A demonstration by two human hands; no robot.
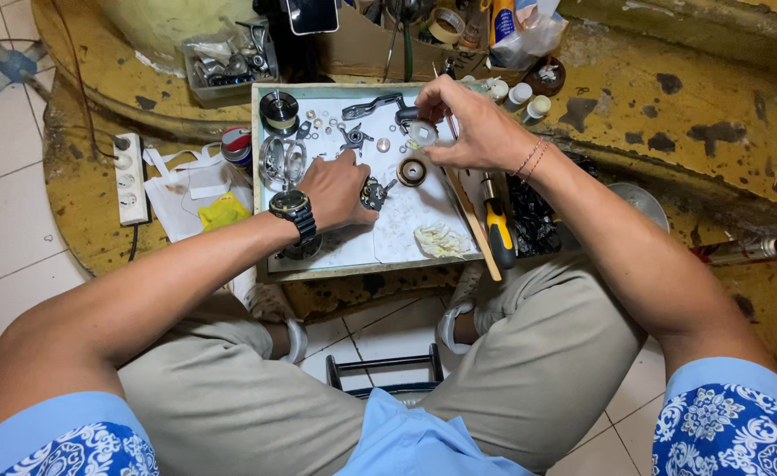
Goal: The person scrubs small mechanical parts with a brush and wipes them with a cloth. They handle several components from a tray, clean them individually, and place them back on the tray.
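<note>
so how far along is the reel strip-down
Done: the reel is apart, with spool, handle and washers spread over the tray. In hand: left hand holds the reel body, right hand a small pale part. Left: the loose parts remain unassembled.

White tray [353, 251] on yellow bench [671, 123] — reel parts [280, 110], screwdriver [498, 225].

Black wristwatch [293, 210], red thread bracelets [530, 159], blue patterned sleeves [731, 421], khaki trousers [530, 370]
</note>
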